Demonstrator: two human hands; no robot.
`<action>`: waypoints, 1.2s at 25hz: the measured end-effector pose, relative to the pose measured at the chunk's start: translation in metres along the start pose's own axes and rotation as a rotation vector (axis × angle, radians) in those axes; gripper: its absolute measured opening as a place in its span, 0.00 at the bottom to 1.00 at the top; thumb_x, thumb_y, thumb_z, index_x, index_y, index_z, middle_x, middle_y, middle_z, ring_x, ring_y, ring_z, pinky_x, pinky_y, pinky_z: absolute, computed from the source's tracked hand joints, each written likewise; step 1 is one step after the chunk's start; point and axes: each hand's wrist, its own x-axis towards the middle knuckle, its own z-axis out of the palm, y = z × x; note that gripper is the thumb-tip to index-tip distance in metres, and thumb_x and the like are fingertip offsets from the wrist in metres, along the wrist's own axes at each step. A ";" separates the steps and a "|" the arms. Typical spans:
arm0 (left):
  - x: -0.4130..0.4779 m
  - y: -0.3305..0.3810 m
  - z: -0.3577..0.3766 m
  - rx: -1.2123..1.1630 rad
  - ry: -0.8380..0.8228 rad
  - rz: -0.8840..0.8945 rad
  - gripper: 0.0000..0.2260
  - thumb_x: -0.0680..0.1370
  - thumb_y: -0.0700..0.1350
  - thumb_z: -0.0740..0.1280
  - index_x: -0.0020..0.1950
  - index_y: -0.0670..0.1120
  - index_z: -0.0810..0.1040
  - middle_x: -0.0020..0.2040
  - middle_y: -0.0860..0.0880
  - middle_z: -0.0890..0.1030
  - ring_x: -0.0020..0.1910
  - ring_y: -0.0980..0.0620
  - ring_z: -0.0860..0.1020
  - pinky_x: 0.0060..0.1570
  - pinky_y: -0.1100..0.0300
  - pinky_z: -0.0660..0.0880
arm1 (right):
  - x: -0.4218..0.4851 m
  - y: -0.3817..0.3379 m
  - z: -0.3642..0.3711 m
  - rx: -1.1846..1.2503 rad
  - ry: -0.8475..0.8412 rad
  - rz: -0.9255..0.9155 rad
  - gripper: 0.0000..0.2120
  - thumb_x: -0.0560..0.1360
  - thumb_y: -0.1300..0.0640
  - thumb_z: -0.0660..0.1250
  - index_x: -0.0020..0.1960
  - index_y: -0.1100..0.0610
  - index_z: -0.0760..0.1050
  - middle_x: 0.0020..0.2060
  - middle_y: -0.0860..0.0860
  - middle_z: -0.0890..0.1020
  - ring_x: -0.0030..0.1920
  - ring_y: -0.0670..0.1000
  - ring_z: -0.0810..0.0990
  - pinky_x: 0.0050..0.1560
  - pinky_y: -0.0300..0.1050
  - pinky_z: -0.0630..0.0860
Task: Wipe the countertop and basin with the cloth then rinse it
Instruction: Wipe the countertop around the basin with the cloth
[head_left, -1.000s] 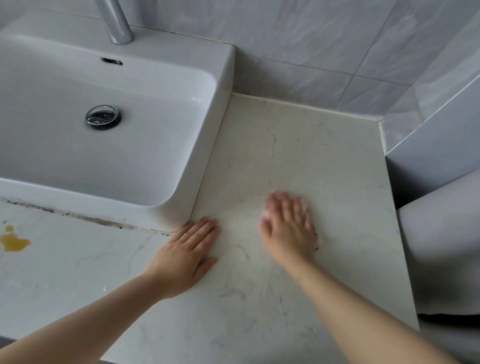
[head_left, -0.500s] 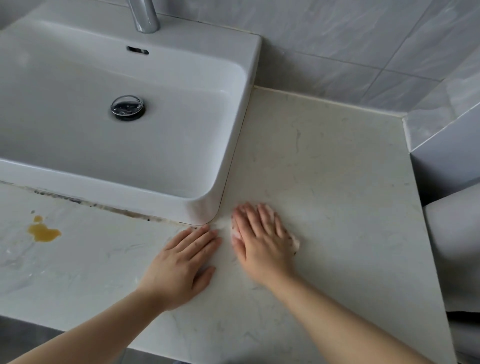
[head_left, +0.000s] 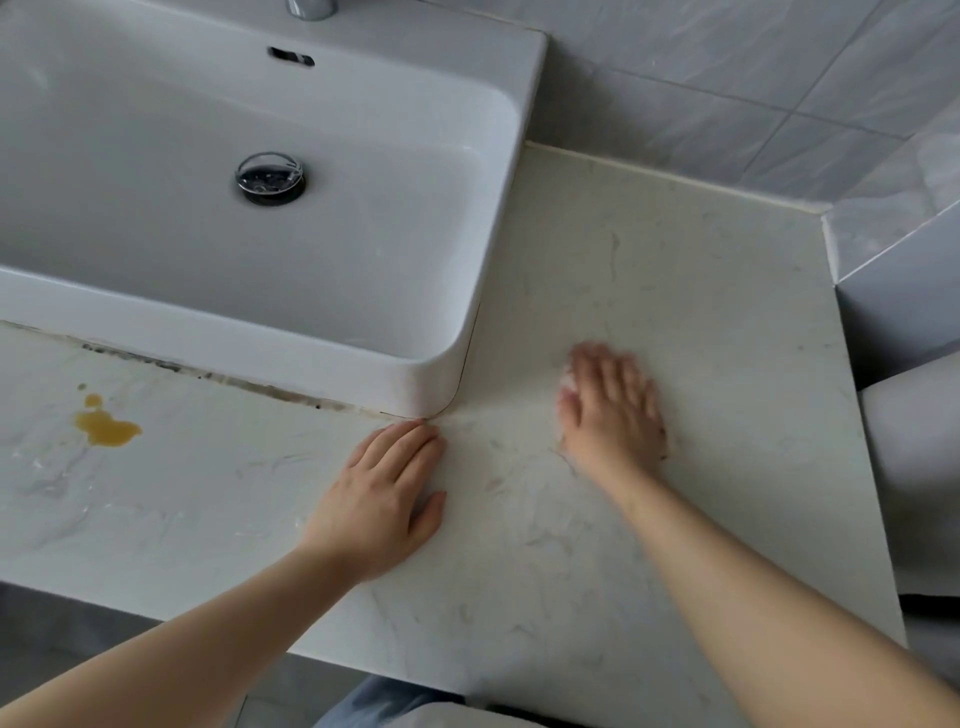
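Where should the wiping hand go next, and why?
Probably the right hand should slide the cloth left along the countertop toward the yellow stain in front of the basin: that spill is not wiped yet.

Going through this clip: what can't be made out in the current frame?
Cloth: head view, almost all hidden under the right hand; only a pale edge shows.
Right hand: head view, motion blur smears its outline.
Faucet: head view, cut off by the top edge; only its base shows.
White object right of the countertop: head view, cut by the right edge; unidentifiable.
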 end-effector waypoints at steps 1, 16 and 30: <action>0.000 0.000 0.001 0.003 0.003 -0.004 0.18 0.74 0.47 0.60 0.58 0.38 0.77 0.57 0.42 0.78 0.61 0.44 0.70 0.63 0.52 0.65 | 0.005 -0.006 0.001 0.023 -0.028 0.127 0.28 0.76 0.45 0.45 0.74 0.52 0.60 0.74 0.54 0.61 0.74 0.59 0.56 0.72 0.56 0.50; 0.002 0.009 0.001 0.188 -0.200 -0.013 0.30 0.80 0.58 0.44 0.65 0.40 0.74 0.65 0.44 0.76 0.64 0.41 0.70 0.65 0.49 0.60 | -0.065 -0.027 0.013 0.038 0.114 0.090 0.26 0.74 0.46 0.52 0.70 0.52 0.68 0.69 0.53 0.70 0.69 0.62 0.66 0.68 0.59 0.61; -0.003 0.028 0.002 0.185 -0.285 -0.116 0.28 0.81 0.54 0.40 0.68 0.38 0.69 0.69 0.42 0.71 0.70 0.44 0.65 0.69 0.48 0.51 | -0.035 -0.054 0.015 0.047 0.135 -0.179 0.23 0.74 0.46 0.51 0.64 0.50 0.73 0.64 0.50 0.76 0.66 0.58 0.72 0.66 0.56 0.65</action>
